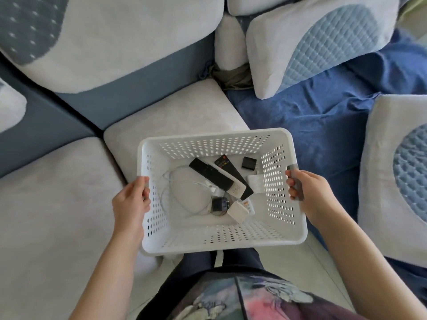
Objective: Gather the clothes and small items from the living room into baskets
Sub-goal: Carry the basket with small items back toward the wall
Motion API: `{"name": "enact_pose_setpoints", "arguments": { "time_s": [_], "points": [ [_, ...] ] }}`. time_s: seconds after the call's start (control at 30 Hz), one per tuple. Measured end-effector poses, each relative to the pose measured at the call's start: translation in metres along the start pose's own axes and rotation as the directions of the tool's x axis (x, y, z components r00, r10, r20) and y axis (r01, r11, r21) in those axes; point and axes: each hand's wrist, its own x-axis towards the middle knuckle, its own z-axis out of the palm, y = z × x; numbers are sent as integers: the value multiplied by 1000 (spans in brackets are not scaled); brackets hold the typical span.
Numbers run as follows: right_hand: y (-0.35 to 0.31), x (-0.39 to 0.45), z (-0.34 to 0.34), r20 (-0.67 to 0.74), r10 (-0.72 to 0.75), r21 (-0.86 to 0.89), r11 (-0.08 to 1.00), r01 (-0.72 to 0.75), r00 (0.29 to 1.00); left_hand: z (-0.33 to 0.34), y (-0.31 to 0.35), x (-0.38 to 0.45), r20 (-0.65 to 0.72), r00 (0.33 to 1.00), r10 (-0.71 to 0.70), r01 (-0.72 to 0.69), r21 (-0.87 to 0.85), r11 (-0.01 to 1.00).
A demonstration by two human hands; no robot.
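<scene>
We look down on a pale sofa (57,204) with grey-blue sides; its seat cushions spread behind and to the left of the white perforated basket (221,241), our landmark. Right of the basket a blue blanket (312,112) lies rumpled, with a white-and-blue quilted pillow (312,42) behind the basket to the right and another pillow (392,169) at the far right. Behind the basket, in the gap between the cushions, a dull olive piece of cloth (233,77) is tucked.

We hold the basket up in front of our body. Our left hand (130,204) curls its fingers around the basket's left rim; our right hand (309,192) grips the grey handle on the right rim.

Inside the basket lie a black remote (210,174), a white remote (228,181) crossing over it, a second black remote (233,172) beneath, a white cable (166,179) looped at the left, a white charger (238,212), a black plug adapter (218,203) and a small black cube (248,162).
</scene>
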Motion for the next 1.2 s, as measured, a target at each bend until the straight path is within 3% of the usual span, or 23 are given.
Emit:
{"name": "enact_pose_setpoints", "arguments": {
  "time_s": [0.13, 0.37, 0.73, 1.0, 1.2],
  "points": [
    [31, -28, -21, -69, 51, 207, 978, -36, 996, 1, 21, -10, 143, 989, 42, -53, 79, 995],
    [92, -82, -55, -190, 136, 413, 909, -46, 972, 24, 38, -34, 304, 943, 134, -201, 203, 958],
    [202, -161, -131, -424, 258, 655, 749, 98, 868, 113, 19, -115, 649, 755, 91, -390, 333, 859],
    [279, -204, -205, -486, 375, 752, 639, 159, 790, 182, -34, -199, 781, 624, 19, -481, 365, 797],
    [323, -230, -269, -504, 441, 782, 598, 175, 743, 219, -76, -281, 802, 596, -41, -482, 398, 781]
  ]
}}
